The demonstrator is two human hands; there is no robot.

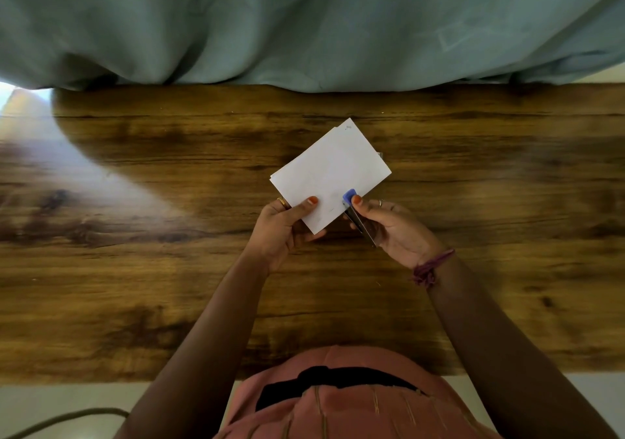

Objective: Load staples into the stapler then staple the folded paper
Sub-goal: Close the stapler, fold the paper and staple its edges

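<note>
holding the folded paper (329,173) up over the wooden table (135,269), i pinch its near left corner in my left hand (282,229), thumb on top with the orange nail showing and the other fingers curled beneath the sheet. the paper is white, tilted so its long side runs away from me toward the upper right, with layered edges visible at the far corner. my right hand (394,229) is wrapped around the stapler (358,217), thumb pressing on its blue top near the tip, fingers closed under the metal body. the stapler's front end sits over the paper's near right edge, the sheet lying between its upper and lower parts; whether it is squeezed fully down i cannot tell. a ring (380,203) shows on a right finger and a reddish thread band (431,268) circles that wrist. beyond the table hangs a grey-green cloth (304,26), and a patch of light (67,168) falls on the wood at left.
</note>
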